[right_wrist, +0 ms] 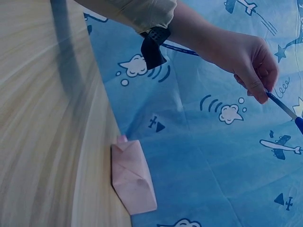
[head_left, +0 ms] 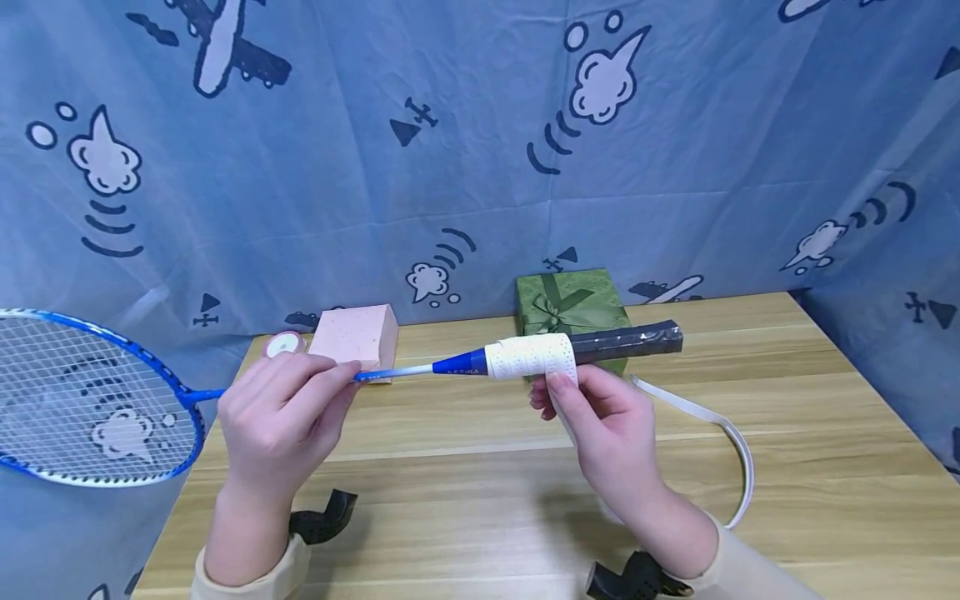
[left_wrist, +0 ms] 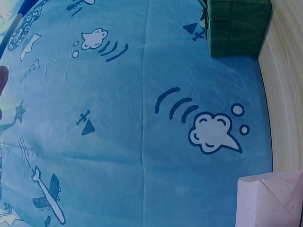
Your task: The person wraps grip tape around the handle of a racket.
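My left hand [head_left: 285,417] grips the thin shaft of a blue and white badminton racket [head_left: 459,363], held level above the table with its strung head to the left. White perforated grip tape [head_left: 521,356] is wound around the near part of the handle; the black end [head_left: 630,340] of the handle is bare. My right hand [head_left: 611,425] pinches the tape at the edge of the wrapped part, thumb in front. The right wrist view shows the left hand [right_wrist: 251,66] on the shaft; the right hand is out of that view.
On the wooden table [head_left: 450,483] stand a green gift box [head_left: 540,292] with a bow, a pink box [head_left: 352,333] and a small round pink-rimmed roll [head_left: 285,342]. A loose white strip [head_left: 738,454] curves beside the right forearm. A blue patterned curtain [head_left: 450,167] hangs behind.
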A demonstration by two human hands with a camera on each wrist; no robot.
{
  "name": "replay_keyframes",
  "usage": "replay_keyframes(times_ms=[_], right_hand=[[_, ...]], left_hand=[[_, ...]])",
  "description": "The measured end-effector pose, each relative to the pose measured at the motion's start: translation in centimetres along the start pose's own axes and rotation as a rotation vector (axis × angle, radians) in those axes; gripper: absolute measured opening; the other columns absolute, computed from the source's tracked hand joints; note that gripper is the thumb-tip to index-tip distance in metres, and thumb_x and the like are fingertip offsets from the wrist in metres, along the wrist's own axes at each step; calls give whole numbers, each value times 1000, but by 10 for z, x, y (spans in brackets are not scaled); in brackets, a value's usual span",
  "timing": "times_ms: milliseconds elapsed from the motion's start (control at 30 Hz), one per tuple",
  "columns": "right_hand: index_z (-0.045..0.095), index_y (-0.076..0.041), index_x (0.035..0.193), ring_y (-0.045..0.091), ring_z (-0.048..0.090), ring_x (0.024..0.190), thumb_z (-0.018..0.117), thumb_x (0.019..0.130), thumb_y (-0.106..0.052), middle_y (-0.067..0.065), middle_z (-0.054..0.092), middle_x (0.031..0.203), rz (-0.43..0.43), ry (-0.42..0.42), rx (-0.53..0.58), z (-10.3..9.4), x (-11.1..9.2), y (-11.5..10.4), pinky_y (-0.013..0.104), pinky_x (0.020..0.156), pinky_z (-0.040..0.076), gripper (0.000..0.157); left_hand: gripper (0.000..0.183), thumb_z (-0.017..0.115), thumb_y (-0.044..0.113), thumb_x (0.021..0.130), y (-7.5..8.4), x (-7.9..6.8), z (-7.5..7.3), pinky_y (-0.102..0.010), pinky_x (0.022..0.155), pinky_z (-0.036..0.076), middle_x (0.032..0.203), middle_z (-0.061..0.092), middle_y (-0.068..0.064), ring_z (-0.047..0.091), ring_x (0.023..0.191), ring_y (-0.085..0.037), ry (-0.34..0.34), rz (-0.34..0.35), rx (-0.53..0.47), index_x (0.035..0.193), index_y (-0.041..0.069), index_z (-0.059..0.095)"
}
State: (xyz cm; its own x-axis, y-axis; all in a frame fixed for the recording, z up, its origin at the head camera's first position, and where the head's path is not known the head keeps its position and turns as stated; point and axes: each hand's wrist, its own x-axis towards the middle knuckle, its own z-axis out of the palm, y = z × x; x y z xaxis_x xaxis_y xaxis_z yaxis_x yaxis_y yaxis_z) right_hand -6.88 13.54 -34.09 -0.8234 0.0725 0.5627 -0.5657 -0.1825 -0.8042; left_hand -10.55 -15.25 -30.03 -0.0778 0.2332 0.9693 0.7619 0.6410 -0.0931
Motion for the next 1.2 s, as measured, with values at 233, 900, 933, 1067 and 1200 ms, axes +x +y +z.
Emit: replay_keyframes(times_ms=[233,900,933,1067,1200], right_hand=[[69,14,95,16,72,79,55,98,14,8,75,90,8,9,3,0,0,0,27,68,60,14],[65,15,94,15,71,78,55,98,14,7,74,87,22,11,-8,0,-2,-1,26,68,59,10],[64,15,93,15,71,78,55,97,15,7,74,86,12,9,1,0,-2,0,26,68,59,10],[63,16,92,15,71,77,53,97,16,7,74,85,-2,4,23,0,-2,1,27,69,60,11],[64,16,92,14,71,77,53,97,16,7,74,86,2,1,32,0,-2,1,27,70,61,12]], left_hand=[[23,70,11,96,1,-1,4,-42,56,44,67,66,-11,47,48,-27,40,-12,0,78,0,78],[28,69,16,99,0,-3,4,-43,57,42,68,68,-10,50,51,-29,35,-25,20,79,0,78],[28,69,17,100,0,-3,4,-42,57,42,68,68,-10,51,51,-29,38,-26,23,79,0,78],[30,69,21,100,0,-2,4,-42,57,43,68,68,-10,53,52,-30,46,-29,27,80,0,78],[30,69,21,100,0,-2,4,-41,53,39,67,68,-9,52,52,-30,48,-25,28,80,0,78]])
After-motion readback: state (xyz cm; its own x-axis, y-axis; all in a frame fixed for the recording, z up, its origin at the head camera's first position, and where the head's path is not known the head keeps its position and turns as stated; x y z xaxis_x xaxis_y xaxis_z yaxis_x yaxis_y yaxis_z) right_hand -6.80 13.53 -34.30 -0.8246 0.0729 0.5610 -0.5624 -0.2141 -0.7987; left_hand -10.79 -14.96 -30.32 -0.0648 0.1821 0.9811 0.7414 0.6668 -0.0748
